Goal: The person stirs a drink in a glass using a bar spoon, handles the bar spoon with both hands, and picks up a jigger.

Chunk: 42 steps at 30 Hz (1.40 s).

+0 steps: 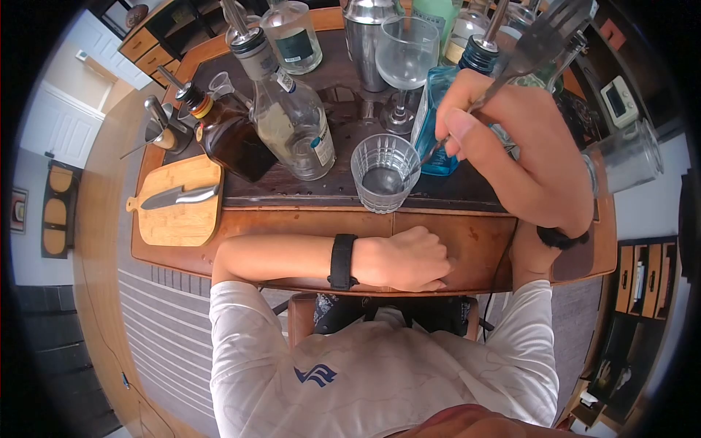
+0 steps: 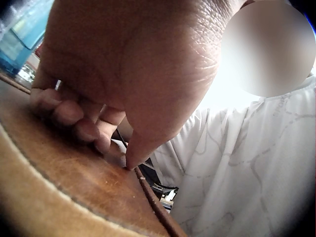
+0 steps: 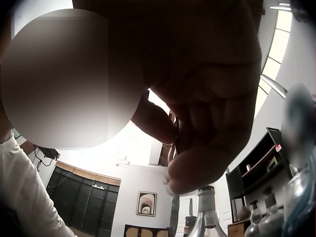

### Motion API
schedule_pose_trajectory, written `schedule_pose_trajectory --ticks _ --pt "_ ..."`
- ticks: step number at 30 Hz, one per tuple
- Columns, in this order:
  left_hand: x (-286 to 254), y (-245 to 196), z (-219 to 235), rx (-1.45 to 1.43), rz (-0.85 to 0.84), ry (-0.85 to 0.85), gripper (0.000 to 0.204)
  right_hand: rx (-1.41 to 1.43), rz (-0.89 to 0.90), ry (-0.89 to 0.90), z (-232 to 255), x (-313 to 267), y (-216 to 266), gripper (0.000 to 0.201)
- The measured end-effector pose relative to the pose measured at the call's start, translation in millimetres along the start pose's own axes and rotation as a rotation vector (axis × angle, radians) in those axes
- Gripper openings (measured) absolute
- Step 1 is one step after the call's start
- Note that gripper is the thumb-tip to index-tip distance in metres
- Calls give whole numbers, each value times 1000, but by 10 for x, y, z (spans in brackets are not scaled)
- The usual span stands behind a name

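Note:
My right hand (image 1: 529, 150) pinches the shaft of a fork-ended bar spoon (image 1: 542, 45) between thumb and fingers. Its tines point up toward the head camera, and its thin lower end reaches into a cut-glass tumbler (image 1: 378, 191) near the table's front edge. The tumbler seems to hold a little clear liquid. In the right wrist view the pinching fingers (image 3: 195, 168) show dark against the room. My left hand (image 1: 405, 260) rests on the brown leather edge (image 2: 106, 185), its fingers loosely curled with nothing in them.
Left of the tumbler stand a clear bottle (image 1: 292, 135) and a brown bottle (image 1: 232, 139), both with pourers. A knife (image 1: 179, 197) lies on a wooden board (image 1: 175, 228). Behind are a stemmed glass (image 1: 407, 55), a metal shaker (image 1: 363, 36) and a blue bottle (image 1: 431, 124). A glass jar (image 1: 631, 160) is at right.

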<state>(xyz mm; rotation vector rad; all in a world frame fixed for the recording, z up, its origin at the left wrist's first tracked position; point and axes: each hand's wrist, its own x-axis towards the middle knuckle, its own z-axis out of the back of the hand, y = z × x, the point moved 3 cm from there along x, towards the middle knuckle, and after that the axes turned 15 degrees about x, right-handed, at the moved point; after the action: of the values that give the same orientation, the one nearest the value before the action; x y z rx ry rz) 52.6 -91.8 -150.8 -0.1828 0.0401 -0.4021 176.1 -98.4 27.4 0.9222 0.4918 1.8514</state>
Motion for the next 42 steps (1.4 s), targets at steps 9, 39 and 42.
schedule_pose_trajectory --ticks 9,39,42 --pt "-12 -6 -20 7 1 -40 34 48 91 -17 -91 76 -77 23" --pt "-6 -4 -14 -10 3 -24 33 77 70 -73 -113 84 -67 24" --pt "-4 -8 -22 -3 2 -27 33 114 117 -85 -162 102 -127 25"
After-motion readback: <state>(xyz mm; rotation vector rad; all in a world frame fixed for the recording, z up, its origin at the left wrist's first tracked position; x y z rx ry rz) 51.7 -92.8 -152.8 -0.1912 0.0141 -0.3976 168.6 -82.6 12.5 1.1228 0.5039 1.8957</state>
